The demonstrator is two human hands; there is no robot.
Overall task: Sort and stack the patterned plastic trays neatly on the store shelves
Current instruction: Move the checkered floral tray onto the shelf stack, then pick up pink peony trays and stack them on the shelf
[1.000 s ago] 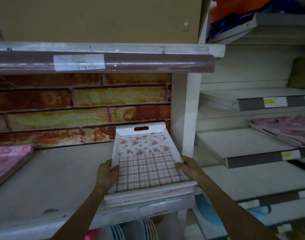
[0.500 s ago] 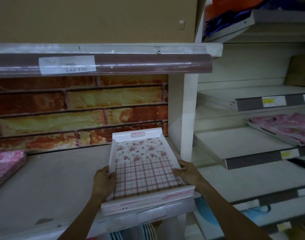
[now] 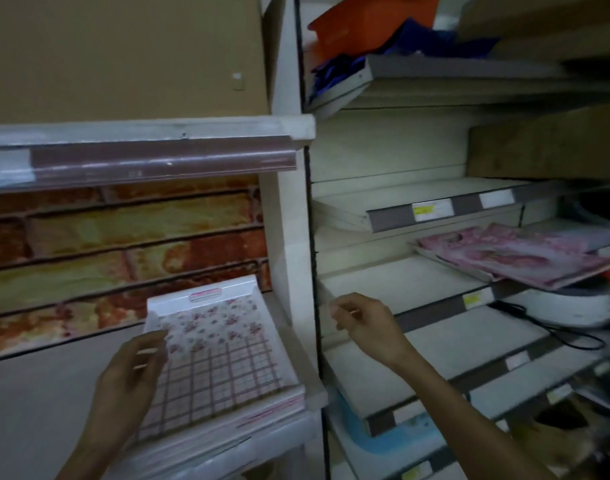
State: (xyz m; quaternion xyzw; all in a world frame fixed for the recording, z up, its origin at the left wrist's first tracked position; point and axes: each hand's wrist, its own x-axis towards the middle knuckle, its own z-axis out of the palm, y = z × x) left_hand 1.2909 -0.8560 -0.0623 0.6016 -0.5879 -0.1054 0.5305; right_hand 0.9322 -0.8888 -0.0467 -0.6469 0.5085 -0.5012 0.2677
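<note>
A stack of white trays (image 3: 223, 355) with rose and pink plaid print lies on the left shelf (image 3: 36, 403), against the white upright. My left hand (image 3: 130, 379) hovers over the stack's left edge, fingers relaxed, holding nothing. My right hand (image 3: 364, 323) is lifted off the stack and sits to the right of the upright, in front of the right-hand shelves, fingers loosely curled and empty. More pink floral trays (image 3: 518, 254) lie tilted on a right-hand shelf.
A white upright post (image 3: 289, 254) divides the two shelf units. Brick-pattern backing (image 3: 123, 244) runs behind the left shelf. Bare right shelves (image 3: 417, 282) carry yellow price labels. A white round appliance (image 3: 573, 306) with a black cord sits far right. Orange and blue items (image 3: 365, 29) lie above.
Both hands have let go of the tray stack. My right hand moved up and to the right past the upright; my left lifted slightly. The view swung right.
</note>
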